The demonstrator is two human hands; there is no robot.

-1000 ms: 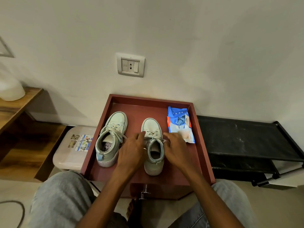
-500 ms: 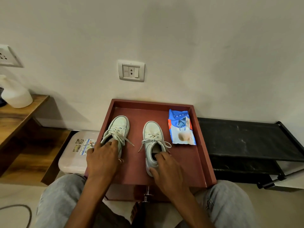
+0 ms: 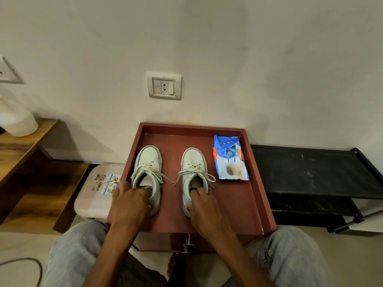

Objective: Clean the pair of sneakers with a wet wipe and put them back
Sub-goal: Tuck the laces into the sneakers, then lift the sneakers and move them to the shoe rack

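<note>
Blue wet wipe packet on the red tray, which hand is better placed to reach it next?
Right hand: it grips the sneaker beside the blue wet wipe packet; the left hand is farther.

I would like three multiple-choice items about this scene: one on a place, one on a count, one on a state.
1. Where does the wipes pack lie?
A. in the tray, right of the sneakers
B. on the black rack
C. on the wooden shelf

2. How many sneakers stand in the tray?
A. one
B. two
C. three

3. What is the right hand doing?
A. holding a wipe
B. gripping the right sneaker at its heel
C. resting on a knee

Answers: 1 A, it lies by the tray's right wall; 2 B, a pair stands side by side; 3 B, its fingers reach into the opening.
</note>
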